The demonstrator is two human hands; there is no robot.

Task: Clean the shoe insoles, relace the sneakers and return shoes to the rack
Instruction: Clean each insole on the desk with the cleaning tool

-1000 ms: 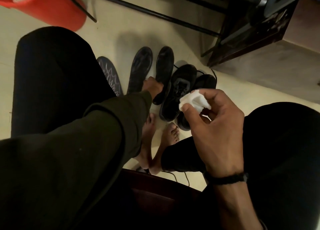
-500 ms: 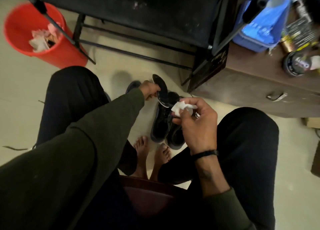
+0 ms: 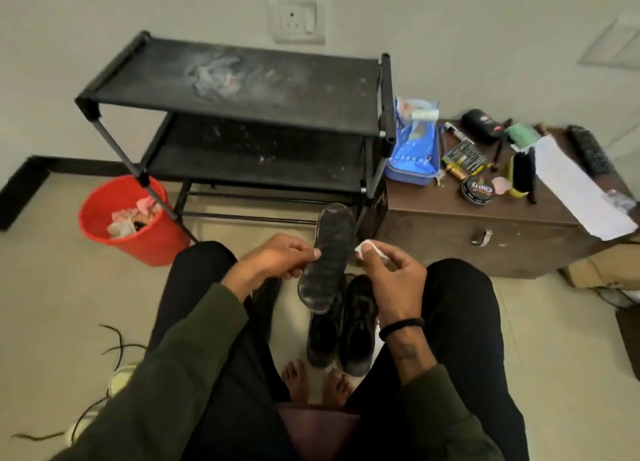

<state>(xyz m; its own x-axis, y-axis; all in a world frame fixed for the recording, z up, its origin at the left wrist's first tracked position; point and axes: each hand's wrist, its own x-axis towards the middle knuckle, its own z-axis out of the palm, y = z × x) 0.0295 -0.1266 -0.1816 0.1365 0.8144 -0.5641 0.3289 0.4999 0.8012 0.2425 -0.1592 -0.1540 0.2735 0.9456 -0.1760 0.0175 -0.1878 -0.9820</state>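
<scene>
The pale tiled floor (image 3: 554, 339) ran up to a plain wall, with the black shoe rack (image 3: 242, 89) in the upper middle of the frame, both its shelves bare of shoes. A red bin (image 3: 138, 232) of used wipes stood at the left; a low wooden table (image 3: 502, 232) at the right carried polish and brushes.

A second earlier the insole (image 3: 329, 252) had lain on the floor among the others; now it was lifted to the centre of the frame, above the two black sneakers (image 3: 343, 329) on the floor. The left hand (image 3: 277, 256) pinched its edge. The right hand (image 3: 388, 270) gripped a white wipe (image 3: 365, 246) just beside the insole's right edge. Wiping looked about to begin; relacing and racking remained undone.
</scene>
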